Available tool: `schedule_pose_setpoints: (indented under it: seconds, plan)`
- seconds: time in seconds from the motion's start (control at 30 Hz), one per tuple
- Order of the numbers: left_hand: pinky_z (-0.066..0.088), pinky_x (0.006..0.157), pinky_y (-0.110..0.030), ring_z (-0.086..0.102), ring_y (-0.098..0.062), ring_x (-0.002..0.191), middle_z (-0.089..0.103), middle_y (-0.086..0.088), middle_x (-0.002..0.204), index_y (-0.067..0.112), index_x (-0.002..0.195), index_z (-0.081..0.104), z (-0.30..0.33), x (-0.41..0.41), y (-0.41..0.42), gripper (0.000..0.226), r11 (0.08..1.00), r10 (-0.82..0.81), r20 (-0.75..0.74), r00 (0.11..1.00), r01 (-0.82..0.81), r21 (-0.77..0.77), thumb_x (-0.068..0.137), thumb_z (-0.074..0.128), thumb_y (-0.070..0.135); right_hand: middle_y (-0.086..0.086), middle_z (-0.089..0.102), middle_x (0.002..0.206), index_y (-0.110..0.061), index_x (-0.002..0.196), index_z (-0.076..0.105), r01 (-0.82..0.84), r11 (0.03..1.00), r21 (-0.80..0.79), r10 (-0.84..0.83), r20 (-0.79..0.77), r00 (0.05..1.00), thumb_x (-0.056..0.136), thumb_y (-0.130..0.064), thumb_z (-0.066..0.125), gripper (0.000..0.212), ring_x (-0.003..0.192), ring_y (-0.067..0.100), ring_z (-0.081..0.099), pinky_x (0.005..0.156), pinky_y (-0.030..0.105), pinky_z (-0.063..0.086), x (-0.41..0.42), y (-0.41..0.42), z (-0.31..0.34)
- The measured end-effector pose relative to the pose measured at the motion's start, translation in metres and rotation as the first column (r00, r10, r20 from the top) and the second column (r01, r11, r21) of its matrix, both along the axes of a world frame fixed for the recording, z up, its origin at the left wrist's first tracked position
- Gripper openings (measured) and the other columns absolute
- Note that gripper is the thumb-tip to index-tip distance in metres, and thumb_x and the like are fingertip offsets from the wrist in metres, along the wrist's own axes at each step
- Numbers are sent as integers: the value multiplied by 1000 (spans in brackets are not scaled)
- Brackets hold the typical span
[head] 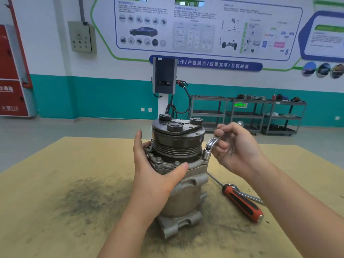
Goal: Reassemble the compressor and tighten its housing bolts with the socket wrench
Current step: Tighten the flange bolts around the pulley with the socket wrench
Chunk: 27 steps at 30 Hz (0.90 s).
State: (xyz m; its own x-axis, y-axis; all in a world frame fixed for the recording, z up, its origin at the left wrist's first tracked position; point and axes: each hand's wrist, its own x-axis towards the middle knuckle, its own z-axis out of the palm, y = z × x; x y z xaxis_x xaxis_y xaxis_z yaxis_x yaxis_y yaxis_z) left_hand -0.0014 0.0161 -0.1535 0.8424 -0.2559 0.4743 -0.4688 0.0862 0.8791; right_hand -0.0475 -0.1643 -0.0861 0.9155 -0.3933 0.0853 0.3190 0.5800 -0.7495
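Head view, single frame. Item: compressor (178, 168), standing upright on its mounting lugs near the middle of the surface (55, 211), toward the far edge. Condition: housing halves joined, ribbed pulley and clutch plate on top; grey cast metal, dull and oily, with a dark smear of grime on the surface at its near-left side.

Progress, as judged: reassembly appears largely done. Several housing bolts (159, 159) sit in the flange below the pulley; whether each is fully tight cannot be told. Tightening is under way at the right-hand side of the flange.

Left hand (158, 170): wrapped against the housing, thumb across the front flange, fingers up the left side, steadying the body.

Right hand (236, 146): grip closed round the handle of the socket wrench (209, 148), whose socket stands on a bolt at the flange's right edge.

Also present: a screwdriver (242, 201) with orange-and-black handle, lying toward the right edge of the surface, untouched; another slim tool partly beneath it.
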Motion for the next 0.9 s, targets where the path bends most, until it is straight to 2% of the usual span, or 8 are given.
schedule_pose_setpoints:
  seconds: [0.13, 0.27, 0.33, 0.4, 0.53, 0.63, 0.77, 0.9]
  plan:
    - [30, 110, -29, 40, -9, 136, 34, 14, 150, 71, 133, 3, -2, 1, -1, 110, 999, -20, 10, 1000, 21, -35, 70, 85, 35, 3, 56, 58, -12, 77, 49, 152, 985, 77, -162, 144, 976, 88, -3, 38, 18, 38, 12, 42, 39, 17, 35, -20, 9, -13]
    - [31, 105, -26, 43, -8, 134, 34, 15, 149, 82, 115, 0, -2, 0, -2, 109, 998, -22, 3, 1000, 22, -63, 68, 87, 37, 7, 62, 65, -13, 77, 53, 357, 932, -70, -323, 289, 901, 86, 1, 40, 21, 44, 16, 48, 46, 20, 42, -39, 27, -25]
    - [32, 105, -26, 44, -8, 133, 34, 17, 148, 84, 114, 0, -1, -2, -2, 108, 998, -13, -9, 1000, 12, -64, 58, 85, 48, 7, 66, 70, -13, 78, 54, 579, 754, -312, -429, 434, 792, 83, 2, 46, 17, 51, 17, 55, 50, 22, 46, -45, 43, -34]
    - [35, 108, -28, 45, -7, 132, 35, 17, 147, 85, 115, 0, 1, -4, -2, 107, 996, -9, -13, 1000, 8, -84, 50, 81, 58, 1, 66, 76, -15, 83, 58, 731, 449, -515, -445, 580, 682, 83, -4, 56, 11, 60, 12, 60, 57, 20, 49, -43, 61, -41]
    - [47, 104, -49, 54, -16, 128, 40, 13, 145, 86, 112, 8, 1, -3, -2, 109, 986, -61, -10, 998, 58, -155, 44, 88, 58, -8, 58, 79, -15, 80, 65, 722, 35, -691, -389, 656, 647, 79, -11, 71, 7, 71, 8, 58, 64, 20, 48, -26, 86, -40]
    - [50, 98, -52, 60, -18, 121, 54, 14, 135, 86, 111, 17, -2, 2, -3, 105, 982, -75, -11, 997, 72, -174, 44, 88, 47, -8, 61, 83, -15, 83, 71, 661, -5, -750, -397, 609, 687, 75, -6, 73, 11, 78, 5, 57, 69, 11, 43, -21, 90, -35]
    - [48, 100, -34, 59, 5, 113, 51, 48, 113, 86, 109, 19, -5, 6, -2, 98, 990, -18, 0, 1000, 18, -138, 39, 83, 62, -8, 67, 87, -15, 85, 75, 766, 28, -642, -360, 709, 607, 74, -4, 71, 17, 80, 2, 62, 72, 14, 48, -31, 77, -34]
    - [47, 101, -29, 57, 12, 110, 51, 49, 111, 78, 120, 24, -4, 10, 2, 98, 996, -40, -5, 999, 40, -74, 41, 79, 59, -12, 69, 86, -34, 96, 72, 834, 230, -502, -375, 745, 551, 87, -33, 68, 9, 76, 10, 66, 72, 20, 51, -45, 69, -29]
